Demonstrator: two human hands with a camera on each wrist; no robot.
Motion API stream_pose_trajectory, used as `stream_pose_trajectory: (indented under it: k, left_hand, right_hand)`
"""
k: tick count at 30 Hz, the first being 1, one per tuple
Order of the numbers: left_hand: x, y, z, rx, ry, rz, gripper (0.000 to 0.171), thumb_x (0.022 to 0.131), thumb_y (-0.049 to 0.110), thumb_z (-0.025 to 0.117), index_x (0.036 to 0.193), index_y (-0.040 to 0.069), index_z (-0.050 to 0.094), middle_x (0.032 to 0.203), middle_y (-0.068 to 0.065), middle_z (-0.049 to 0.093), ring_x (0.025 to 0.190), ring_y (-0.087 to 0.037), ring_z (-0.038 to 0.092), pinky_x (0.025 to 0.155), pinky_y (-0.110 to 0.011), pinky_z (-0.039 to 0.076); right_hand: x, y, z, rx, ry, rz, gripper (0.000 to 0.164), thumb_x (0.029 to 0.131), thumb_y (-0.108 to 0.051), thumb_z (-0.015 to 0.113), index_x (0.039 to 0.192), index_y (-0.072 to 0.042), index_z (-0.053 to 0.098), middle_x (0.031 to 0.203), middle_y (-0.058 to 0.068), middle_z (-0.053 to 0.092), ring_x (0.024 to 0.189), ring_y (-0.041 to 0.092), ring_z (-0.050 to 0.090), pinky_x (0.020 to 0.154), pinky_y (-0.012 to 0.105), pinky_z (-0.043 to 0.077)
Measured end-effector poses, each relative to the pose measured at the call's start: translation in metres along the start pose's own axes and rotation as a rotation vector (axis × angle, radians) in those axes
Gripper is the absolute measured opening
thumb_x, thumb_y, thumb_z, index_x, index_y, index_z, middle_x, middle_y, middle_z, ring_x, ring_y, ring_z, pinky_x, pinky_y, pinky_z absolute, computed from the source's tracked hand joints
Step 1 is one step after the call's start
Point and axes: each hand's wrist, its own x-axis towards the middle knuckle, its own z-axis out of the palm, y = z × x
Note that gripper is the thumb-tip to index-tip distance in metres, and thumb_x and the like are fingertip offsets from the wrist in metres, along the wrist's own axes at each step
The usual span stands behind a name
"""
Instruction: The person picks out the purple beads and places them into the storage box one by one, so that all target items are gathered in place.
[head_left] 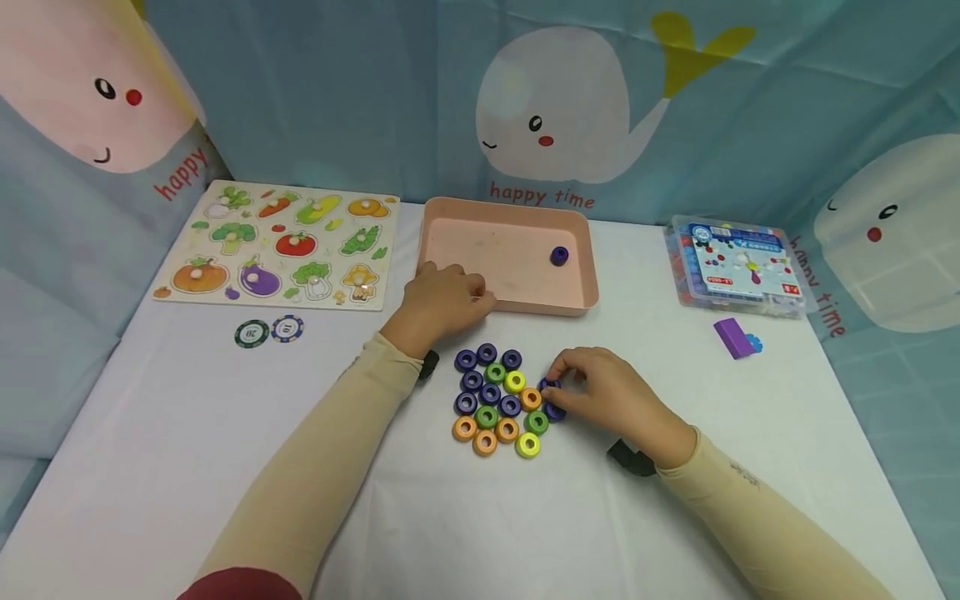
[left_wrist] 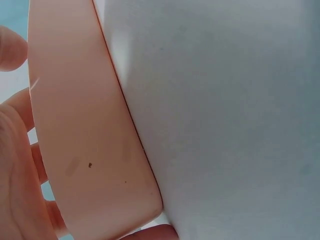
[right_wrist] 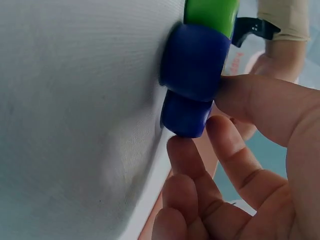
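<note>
My left hand [head_left: 444, 300] lies over the near left corner of a shallow pink tray [head_left: 517, 307], its fingers bent over the rim. In the left wrist view the tray's wall [left_wrist: 95, 125] covers part of those fingers. My right hand [head_left: 611, 396] is at the right edge of a cluster of coloured rings, pinching a dark blue ring [head_left: 550, 384] between thumb and fingertips. A second dark blue ring [right_wrist: 195, 62] sits against it and touches the thumb. The cluster holds dark blue, green [head_left: 487, 417], orange [head_left: 485, 442] and yellow [head_left: 528, 445] rings, lying flat.
One dark blue ring [head_left: 559, 256] is inside the tray. A vegetable puzzle board [head_left: 281, 246] lies at the back left, with two poker chips [head_left: 252, 333] before it. At the back right are a clear plastic box [head_left: 742, 267] and a purple block [head_left: 733, 338].
</note>
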Motion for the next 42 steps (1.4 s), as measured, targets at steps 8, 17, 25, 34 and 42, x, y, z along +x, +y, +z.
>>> stream_pose_trajectory:
  k: [8, 17, 25, 34, 42]
  left_hand:
    - [0.001, -0.001, -0.001, 0.003, 0.001, 0.002, 0.050, 0.092, 0.051, 0.042, 0.126, 0.025, 0.067, 0.123, -0.006, 0.063, 0.102, -0.032, 0.047, 0.084, -0.053, 0.048]
    - [0.002, 0.000, -0.001, -0.001, 0.002, 0.000, 0.049, 0.091, 0.050, 0.043, 0.125, 0.025, 0.068, 0.124, -0.006, 0.062, 0.103, -0.032, 0.046, 0.084, -0.053, 0.048]
    - [0.002, -0.001, -0.002, 0.003, -0.012, 0.002, 0.049, 0.091, 0.050, 0.043, 0.126, 0.025, 0.067, 0.124, -0.006, 0.062, 0.103, -0.032, 0.046, 0.084, -0.052, 0.048]
    - [0.001, 0.001, -0.001, 0.010, -0.027, 0.021, 0.048, 0.093, 0.051, 0.042, 0.124, 0.025, 0.068, 0.125, -0.007, 0.062, 0.102, -0.031, 0.045, 0.082, -0.051, 0.049]
    - [0.001, 0.000, -0.003, 0.018, -0.020, 0.020, 0.048, 0.093, 0.050, 0.042, 0.124, 0.024, 0.068, 0.124, -0.007, 0.062, 0.101, -0.031, 0.045, 0.082, -0.050, 0.048]
  right_hand:
    - [0.001, -0.006, -0.002, -0.021, -0.002, 0.026, 0.013, 0.085, -0.033, 0.078, 0.092, -0.027, 0.070, 0.091, -0.010, 0.066, 0.088, 0.015, 0.057, 0.079, 0.034, 0.047]
    - [0.023, -0.013, -0.040, -0.032, 0.086, 0.033, 0.015, 0.087, -0.035, 0.076, 0.096, -0.024, 0.071, 0.098, -0.003, 0.068, 0.096, 0.022, 0.059, 0.081, 0.039, 0.048]
    - [0.089, 0.028, -0.063, 0.000, 0.243, 0.066, 0.019, 0.089, -0.036, 0.072, 0.098, -0.019, 0.071, 0.097, 0.003, 0.068, 0.090, 0.023, 0.055, 0.073, 0.038, 0.044]
    - [0.124, 0.044, -0.048, -0.156, 0.257, 0.069, 0.021, 0.089, -0.034, 0.073, 0.100, -0.017, 0.076, 0.093, 0.004, 0.071, 0.087, 0.027, 0.054, 0.084, 0.046, 0.034]
    - [0.129, 0.040, -0.043, -0.200, 0.257, 0.079, 0.019, 0.094, -0.031, 0.069, 0.106, -0.019, 0.076, 0.101, 0.003, 0.073, 0.091, 0.029, 0.054, 0.083, 0.049, 0.029]
